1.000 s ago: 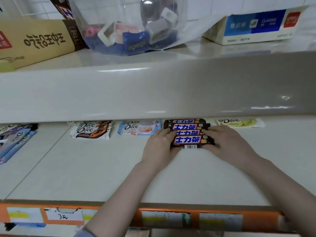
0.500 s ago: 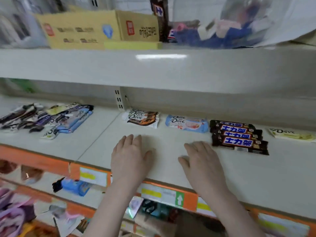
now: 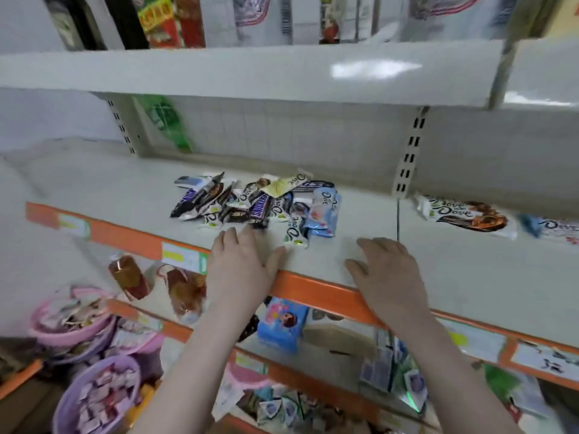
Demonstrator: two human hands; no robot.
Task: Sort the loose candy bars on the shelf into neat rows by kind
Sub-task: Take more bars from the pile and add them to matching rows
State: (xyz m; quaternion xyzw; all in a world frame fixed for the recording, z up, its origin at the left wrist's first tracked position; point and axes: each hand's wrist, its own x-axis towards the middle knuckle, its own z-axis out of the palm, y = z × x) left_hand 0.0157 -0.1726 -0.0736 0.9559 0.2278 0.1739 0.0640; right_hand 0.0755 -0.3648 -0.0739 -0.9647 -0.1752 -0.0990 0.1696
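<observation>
Over shelf [image 3: 360, 214] front edge, left hand [image 3: 241, 261] and right hand [image 3: 385, 270] flat, grip open, empty, near candy pile [image 3: 260, 205]

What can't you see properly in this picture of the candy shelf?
- Candy pile, head view: bars overlap, so the ones underneath are hidden and can't be counted.
- Blue Dove bar: cut off by the right edge.
- Price labels on the orange strip: too blurred to read.
- Left hand and right hand: only their backs show; the palms are hidden.
</observation>
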